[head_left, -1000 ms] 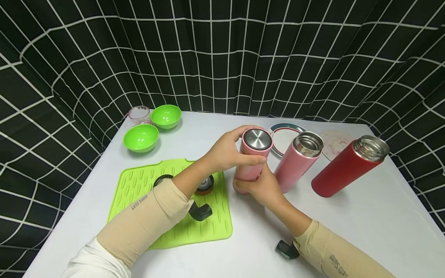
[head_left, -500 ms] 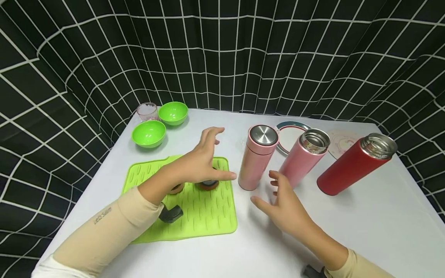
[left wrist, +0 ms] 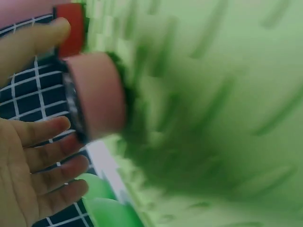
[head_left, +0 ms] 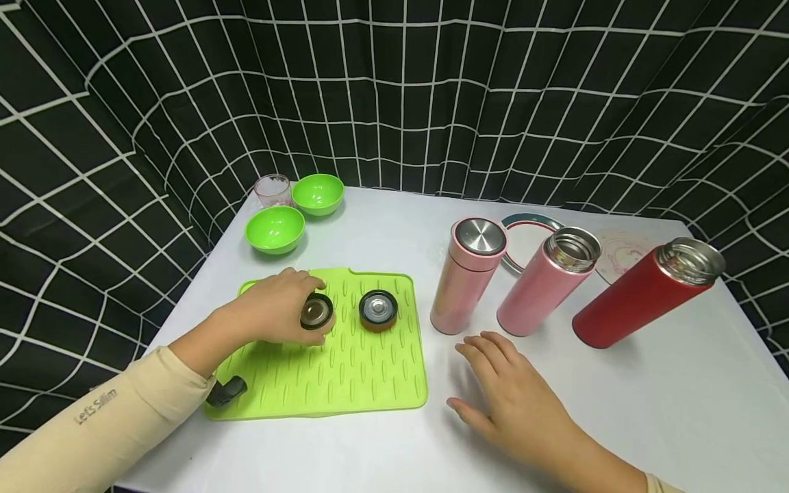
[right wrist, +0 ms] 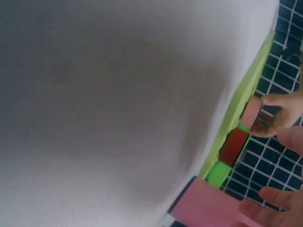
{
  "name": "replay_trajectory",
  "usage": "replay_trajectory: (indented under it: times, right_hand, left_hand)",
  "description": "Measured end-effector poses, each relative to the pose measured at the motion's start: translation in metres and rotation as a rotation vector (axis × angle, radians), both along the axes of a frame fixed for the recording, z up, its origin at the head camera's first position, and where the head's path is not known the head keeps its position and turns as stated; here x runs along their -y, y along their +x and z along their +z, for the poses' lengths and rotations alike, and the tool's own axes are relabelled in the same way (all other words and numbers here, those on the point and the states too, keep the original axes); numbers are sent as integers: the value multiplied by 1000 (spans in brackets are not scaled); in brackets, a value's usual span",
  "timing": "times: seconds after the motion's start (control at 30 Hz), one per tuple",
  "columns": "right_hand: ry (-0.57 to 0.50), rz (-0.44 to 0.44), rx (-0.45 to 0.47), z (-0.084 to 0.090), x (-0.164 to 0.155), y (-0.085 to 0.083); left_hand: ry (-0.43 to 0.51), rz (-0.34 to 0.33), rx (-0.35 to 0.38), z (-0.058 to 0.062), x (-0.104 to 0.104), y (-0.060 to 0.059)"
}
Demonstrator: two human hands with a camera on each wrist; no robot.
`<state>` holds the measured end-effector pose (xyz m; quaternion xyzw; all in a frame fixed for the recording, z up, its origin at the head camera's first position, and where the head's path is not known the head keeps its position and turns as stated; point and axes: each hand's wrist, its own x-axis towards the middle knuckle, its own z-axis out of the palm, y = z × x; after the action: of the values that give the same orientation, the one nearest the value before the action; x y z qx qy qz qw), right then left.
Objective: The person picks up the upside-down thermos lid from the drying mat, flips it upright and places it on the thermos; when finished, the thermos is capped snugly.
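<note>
My left hand [head_left: 280, 308] reaches over the green mat [head_left: 357, 376], its thumb and fingers spread around a pink bottle lid [left wrist: 102, 94] lying upside down. In the left wrist view the fingers look apart from that lid. A red lid [head_left: 378, 311], also upside down, lies to its right on the mat. My right hand [head_left: 518, 404] is low over the white table, fingers loosely bent and holding nothing. Beyond it stand a pink insulated bottle [head_left: 464, 284] with a steel-topped lid on, a lidless pink bottle [head_left: 545, 284] and a lidless red bottle [head_left: 635, 301].
Two green bowls [head_left: 275, 230] and a clear pinkish glass [head_left: 272, 190] stand at the back left. A blue-rimmed plate [head_left: 524, 236] and a pale patterned plate [head_left: 619, 252] lie behind the bottles. A black gridded curtain [head_left: 401, 103] surrounds the table.
Both hands have let go of the lidded pink bottle, which stays upright. My left hand has moved left to the pink lid; my right hand has drawn back toward me.
</note>
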<state>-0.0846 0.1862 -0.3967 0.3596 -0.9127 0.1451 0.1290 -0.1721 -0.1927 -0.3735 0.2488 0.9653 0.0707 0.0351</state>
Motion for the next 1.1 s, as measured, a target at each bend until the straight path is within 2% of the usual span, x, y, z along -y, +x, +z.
replay_trajectory:
  times: [0.1, 0.3, 0.37, 0.47, 0.53, 0.63, 0.73, 0.87, 0.93, 1.0, 1.1]
  right_hand:
    - [14, 2, 10, -1, 0, 0]
    - [-13, -11, 29, -3, 0, 1]
    - [-35, -30, 88, -2, 0, 2]
    - [-105, -95, 247, 2, 3, 4]
    - [-171, -158, 361, 6, 6, 4]
    - [-283, -236, 518, 14, 15, 3]
    - [-387, -236, 652, 20, 26, 1]
    - [-491, -195, 857, 26, 42, -4]
    - [-514, -197, 930, 28, 46, -5]
    - [-533, -200, 974, 28, 48, -5]
    - [-561, -214, 981, 29, 46, -4]
  left_hand:
    - [31, 31, 49, -8, 5, -4]
    - [75, 45, 49, -12, 8, -8]
    - [71, 46, 29, -8, 6, -7]
    - [81, 26, -35, 3, -2, -3]
    - [109, -12, -82, 14, -12, 2]
    - [175, -124, -133, 29, -34, 13]
    - [212, -231, -141, 38, -59, 28]
    - [208, -350, -148, 38, -88, 47]
    - [217, -410, -160, 36, -101, 53]
    - [226, -452, -177, 35, -111, 57]
    - [246, -471, -189, 33, -120, 60]
